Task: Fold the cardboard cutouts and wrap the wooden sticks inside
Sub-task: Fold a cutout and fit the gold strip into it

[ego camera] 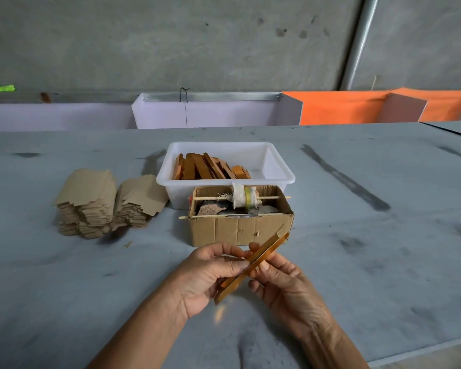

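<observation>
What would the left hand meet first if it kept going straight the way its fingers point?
The left hand points up and right, so its fingers already touch the folded golden strip; just past it lies the right hand. Depth is unclear.

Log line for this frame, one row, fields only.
left hand + right hand: both grip gold wrapped piece | cutout stacks: untouched | white tub: part filled

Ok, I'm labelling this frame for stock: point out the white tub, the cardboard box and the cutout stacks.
white tub point(277, 179): head view, front right rim.
cardboard box point(240, 230): head view, front wall.
cutout stacks point(88, 206): head view, side of the left stack.
</observation>
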Tool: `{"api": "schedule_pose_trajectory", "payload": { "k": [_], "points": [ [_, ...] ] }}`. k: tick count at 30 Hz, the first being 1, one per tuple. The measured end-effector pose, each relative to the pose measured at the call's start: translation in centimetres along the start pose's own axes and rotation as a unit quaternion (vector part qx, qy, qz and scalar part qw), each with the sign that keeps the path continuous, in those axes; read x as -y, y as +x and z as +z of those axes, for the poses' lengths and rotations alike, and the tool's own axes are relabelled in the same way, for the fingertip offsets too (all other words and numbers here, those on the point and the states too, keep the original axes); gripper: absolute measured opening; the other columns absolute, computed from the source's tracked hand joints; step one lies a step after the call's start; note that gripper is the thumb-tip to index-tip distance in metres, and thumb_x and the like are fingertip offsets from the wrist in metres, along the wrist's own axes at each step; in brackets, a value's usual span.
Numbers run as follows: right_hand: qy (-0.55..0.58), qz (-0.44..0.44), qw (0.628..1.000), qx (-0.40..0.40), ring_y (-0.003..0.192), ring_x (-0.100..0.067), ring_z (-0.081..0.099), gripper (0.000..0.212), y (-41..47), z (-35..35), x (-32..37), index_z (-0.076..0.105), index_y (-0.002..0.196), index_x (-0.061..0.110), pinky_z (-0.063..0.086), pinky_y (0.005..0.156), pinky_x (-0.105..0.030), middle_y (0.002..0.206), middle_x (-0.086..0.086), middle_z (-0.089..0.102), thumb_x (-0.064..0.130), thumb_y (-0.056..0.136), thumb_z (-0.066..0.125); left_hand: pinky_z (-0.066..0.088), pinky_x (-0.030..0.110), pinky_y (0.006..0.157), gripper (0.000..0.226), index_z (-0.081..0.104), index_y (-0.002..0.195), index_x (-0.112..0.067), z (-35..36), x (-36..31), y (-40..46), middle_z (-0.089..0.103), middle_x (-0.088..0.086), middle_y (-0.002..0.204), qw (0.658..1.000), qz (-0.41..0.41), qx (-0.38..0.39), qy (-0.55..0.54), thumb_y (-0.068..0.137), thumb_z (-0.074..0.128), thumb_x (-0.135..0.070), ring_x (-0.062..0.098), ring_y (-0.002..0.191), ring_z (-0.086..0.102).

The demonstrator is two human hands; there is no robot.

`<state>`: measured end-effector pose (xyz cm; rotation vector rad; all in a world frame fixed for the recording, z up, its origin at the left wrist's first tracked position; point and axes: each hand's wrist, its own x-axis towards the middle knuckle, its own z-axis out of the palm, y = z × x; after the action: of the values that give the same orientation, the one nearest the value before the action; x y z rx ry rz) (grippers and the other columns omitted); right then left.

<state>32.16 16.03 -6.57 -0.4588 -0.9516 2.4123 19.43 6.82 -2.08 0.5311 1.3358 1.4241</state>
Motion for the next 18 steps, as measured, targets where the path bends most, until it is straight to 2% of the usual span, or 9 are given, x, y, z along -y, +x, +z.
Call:
{"api": "schedule_pose_trajectory", "payload": {
  "k": [2,7,10,13,18],
  "points": [
    [0.006,0.000,1.000,0.001,0.063,-0.016,0.067,0.032,0.0,0.1,-0.1,0.074,0.096,0.002,0.056,0.055,-0.026,0.081,-0.014,0.071,0.002,0.065,0.069,0.046,0.024,0.053,0.033,0.063,0.086,-0.004,0.0,0.0,0.0,0.068,0.007,0.064,1.000,0.001,-0.010,0.005,0.055,0.072,-0.006,0.012,0.047,0.060],
    [0.010,0.002,1.000,0.004,0.061,-0.016,0.067,0.030,-0.2,0.6,-0.2,0.074,0.094,-0.001,0.056,0.055,-0.025,0.080,-0.015,0.072,0.001,0.064,0.070,0.049,0.022,0.045,0.033,0.063,0.087,0.001,-0.1,0.1,0.1,0.070,0.014,0.070,1.000,0.000,-0.011,-0.009,0.056,0.070,0.001,0.016,0.053,0.065],
    [0.026,0.003,1.000,0.005,0.060,-0.016,0.066,0.025,-0.3,0.7,-0.2,0.074,0.091,-0.003,0.056,0.054,-0.025,0.079,-0.016,0.071,-0.003,0.069,0.062,0.052,0.025,0.054,0.027,0.065,0.078,-0.002,-0.3,0.1,0.2,0.070,0.015,0.073,0.999,0.006,-0.029,-0.011,0.052,0.071,0.001,0.019,0.061,0.068],
    [0.016,-0.002,1.000,-0.010,0.061,-0.016,0.066,0.024,-0.4,0.8,-0.3,0.073,0.091,-0.004,0.055,0.054,-0.024,0.081,-0.017,0.071,-0.002,0.070,0.061,0.050,0.028,0.062,0.024,0.065,0.073,-0.007,-0.4,0.2,0.2,0.071,0.013,0.077,0.996,0.029,-0.083,0.025,0.053,0.075,0.001,0.023,0.072,0.066],
    [-0.048,-0.028,0.998,-0.040,0.060,-0.014,0.065,0.016,-0.3,1.3,-0.4,0.075,0.081,0.000,0.054,0.055,-0.021,0.074,-0.014,0.071,0.003,0.069,0.065,0.048,0.018,0.049,0.024,0.067,0.067,-0.012,0.0,0.4,0.0,0.069,0.005,0.068,0.980,0.089,-0.148,0.098,0.059,0.080,0.006,0.012,0.060,0.062]
  ]
}}
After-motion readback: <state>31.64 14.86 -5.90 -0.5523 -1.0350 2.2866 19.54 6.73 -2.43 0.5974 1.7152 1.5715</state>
